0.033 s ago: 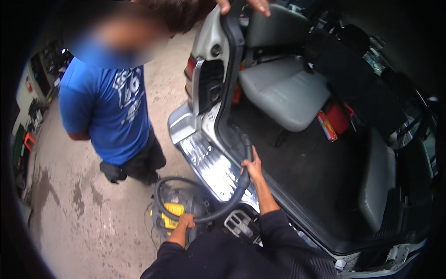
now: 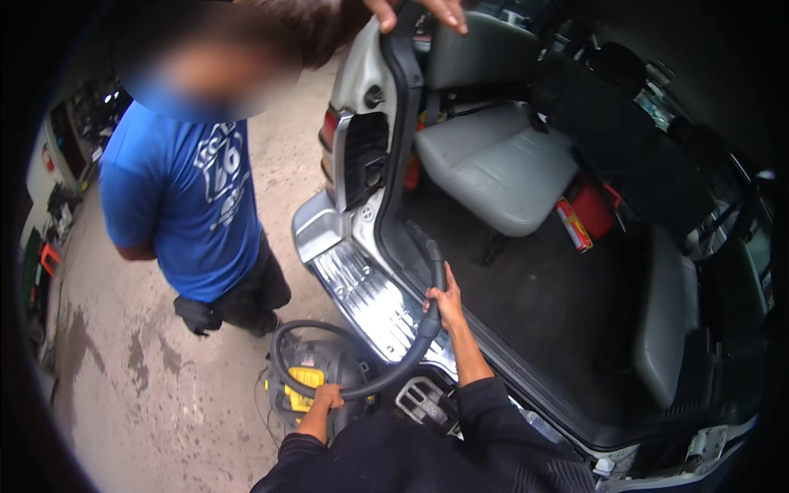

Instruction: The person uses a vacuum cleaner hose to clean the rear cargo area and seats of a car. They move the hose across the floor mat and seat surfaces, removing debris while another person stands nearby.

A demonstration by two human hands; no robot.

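My right hand is wrapped round the dark wand end of a black vacuum hose, at the sill of a van's open rear. The wand's tip is over the dark floor just inside the door frame. My left hand grips the same hose lower down, where it loops round. Below that loop a grey-black shop vacuum with yellow parts stands on the ground, partly hidden by hose and hand.
A shiny metal step plate runs along the bumper. Grey seats are inside the van, with a red-and-yellow box beneath one. A person in a blue shirt stands at left. Another person's hand rests near the door pillar.
The wand tip has drawn back slightly toward me from the inner corner by the pillar. Both my hands keep their hold on the hose, and the view has shifted a little.
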